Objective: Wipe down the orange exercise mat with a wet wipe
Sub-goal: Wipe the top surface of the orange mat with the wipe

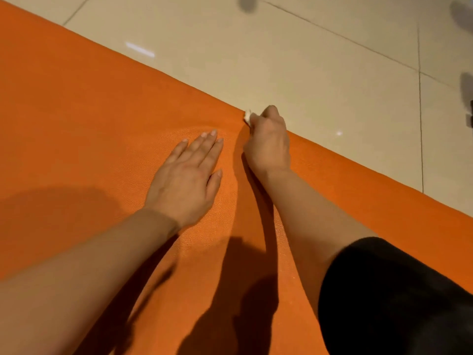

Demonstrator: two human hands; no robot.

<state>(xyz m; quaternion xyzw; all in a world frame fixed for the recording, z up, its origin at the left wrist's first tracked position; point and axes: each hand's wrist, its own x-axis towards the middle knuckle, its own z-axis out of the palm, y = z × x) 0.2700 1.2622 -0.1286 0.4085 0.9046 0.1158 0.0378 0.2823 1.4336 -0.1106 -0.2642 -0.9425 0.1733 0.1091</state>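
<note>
The orange exercise mat (89,129) lies flat on the floor and fills the left and lower part of the view. My left hand (186,175) rests palm down on it with the fingers spread flat. My right hand (268,139) is at the mat's far edge, fingers closed around a bunched white wet wipe (247,118). Only a small corner of the wipe shows past the fingers, and it touches the mat right at the edge.
Beige tiled floor (320,73) with dark grout lines runs beyond the mat's far edge. Dark blurred objects (467,98) sit at the far right and top of the view. A black sleeve (384,298) covers my right upper arm.
</note>
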